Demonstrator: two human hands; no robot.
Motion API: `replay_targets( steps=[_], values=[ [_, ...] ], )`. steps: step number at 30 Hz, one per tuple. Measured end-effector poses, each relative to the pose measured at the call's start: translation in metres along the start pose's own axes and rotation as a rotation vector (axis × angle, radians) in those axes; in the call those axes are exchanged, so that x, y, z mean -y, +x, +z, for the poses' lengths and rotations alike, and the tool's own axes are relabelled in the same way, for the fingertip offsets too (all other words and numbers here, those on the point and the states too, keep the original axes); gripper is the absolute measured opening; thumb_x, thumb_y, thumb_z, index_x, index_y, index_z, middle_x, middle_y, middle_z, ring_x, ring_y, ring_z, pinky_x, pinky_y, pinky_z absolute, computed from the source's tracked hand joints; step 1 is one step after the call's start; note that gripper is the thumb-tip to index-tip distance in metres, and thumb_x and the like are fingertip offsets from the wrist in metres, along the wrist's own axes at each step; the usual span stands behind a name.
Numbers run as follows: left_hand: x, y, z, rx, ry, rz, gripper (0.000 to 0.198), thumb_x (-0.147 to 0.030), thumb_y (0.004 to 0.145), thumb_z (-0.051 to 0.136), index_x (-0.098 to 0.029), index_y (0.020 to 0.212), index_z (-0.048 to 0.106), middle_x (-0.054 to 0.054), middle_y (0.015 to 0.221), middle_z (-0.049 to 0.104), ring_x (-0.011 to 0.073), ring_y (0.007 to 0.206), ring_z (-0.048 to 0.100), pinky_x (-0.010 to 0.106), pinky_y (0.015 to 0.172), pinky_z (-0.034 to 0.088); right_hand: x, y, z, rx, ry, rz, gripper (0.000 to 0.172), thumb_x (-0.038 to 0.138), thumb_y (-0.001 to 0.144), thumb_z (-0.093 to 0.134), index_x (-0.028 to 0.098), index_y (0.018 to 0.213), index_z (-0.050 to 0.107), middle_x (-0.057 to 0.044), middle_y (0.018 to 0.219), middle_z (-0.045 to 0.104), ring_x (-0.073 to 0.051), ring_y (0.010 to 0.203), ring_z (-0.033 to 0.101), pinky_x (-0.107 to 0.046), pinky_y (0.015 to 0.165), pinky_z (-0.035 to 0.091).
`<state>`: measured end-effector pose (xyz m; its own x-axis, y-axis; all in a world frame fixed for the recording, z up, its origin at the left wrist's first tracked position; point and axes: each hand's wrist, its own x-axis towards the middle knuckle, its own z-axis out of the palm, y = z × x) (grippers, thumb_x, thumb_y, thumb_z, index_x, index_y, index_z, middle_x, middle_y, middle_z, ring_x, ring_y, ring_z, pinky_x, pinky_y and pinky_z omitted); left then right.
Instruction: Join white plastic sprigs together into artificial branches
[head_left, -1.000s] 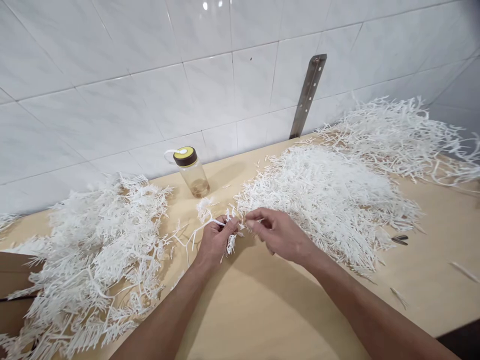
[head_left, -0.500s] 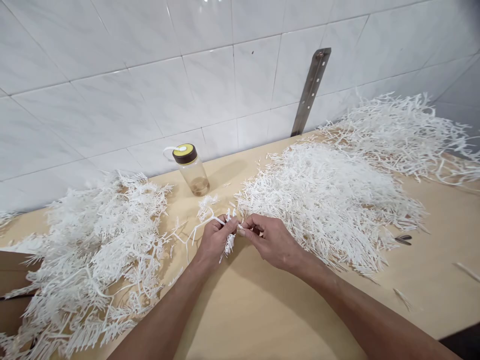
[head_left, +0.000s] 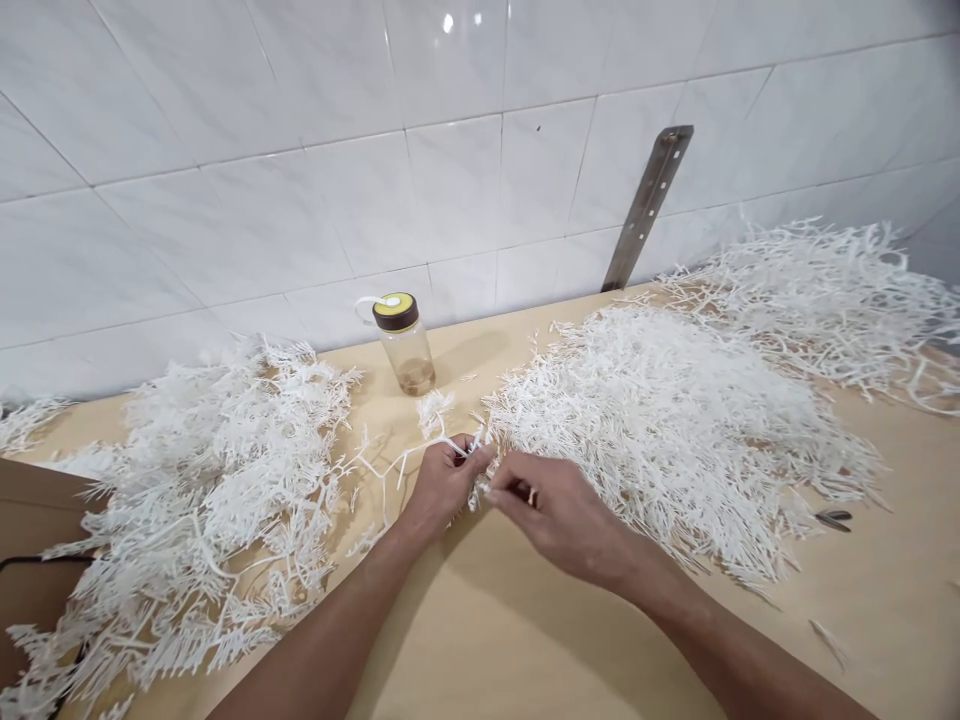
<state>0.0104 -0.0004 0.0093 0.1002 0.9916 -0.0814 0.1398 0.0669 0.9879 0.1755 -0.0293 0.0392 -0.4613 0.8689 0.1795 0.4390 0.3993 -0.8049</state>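
Observation:
A thin, forked white plastic branch [head_left: 399,460] runs leftward from my left hand [head_left: 442,487], whose thumb and fingers are closed on it. Small white sprigs [head_left: 477,490] hang just past that thumb. Close by on the right, my right hand [head_left: 553,508] is closed in a pinch at the sprigs. A white bit shows by its thumb tip, but what lies between the fingers is too small to make out. To the right, a heap of loose white sprigs [head_left: 667,420] spreads over the table. On the left is a tangled pile of white branches [head_left: 217,470].
Behind my hands a clear bottle [head_left: 409,355] with a yellow and dark lid stands upright. A metal strip [head_left: 649,205] leans on the tiled wall. More white stems [head_left: 832,310] lie at the far right, a small dark object [head_left: 835,520] near the heap, a cardboard box [head_left: 37,510] at left.
The view has shifted, so most things sit further right and lower. My right hand has drawn slightly down and away from my left thumb, which still grips the branch.

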Motion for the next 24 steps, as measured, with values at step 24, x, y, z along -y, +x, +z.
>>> replay_targets(
  steps=[24],
  values=[
    [-0.002, -0.025, 0.022, 0.203, 0.229, 0.085, 0.027, -0.038, 0.084, 0.06, -0.02, 0.066, 0.05, -0.005, 0.057, 0.038, 0.012, 0.055, 0.034, 0.026, 0.053, 0.026, -0.004, 0.046, -0.031, -0.145, 0.038, 0.24, 0.033, 0.044, 0.087, 0.06, 0.018, 0.105, 0.067, -0.009, 0.096, 0.072, -0.02, 0.082, 0.066, -0.031, 0.07, 0.05]
  ],
)
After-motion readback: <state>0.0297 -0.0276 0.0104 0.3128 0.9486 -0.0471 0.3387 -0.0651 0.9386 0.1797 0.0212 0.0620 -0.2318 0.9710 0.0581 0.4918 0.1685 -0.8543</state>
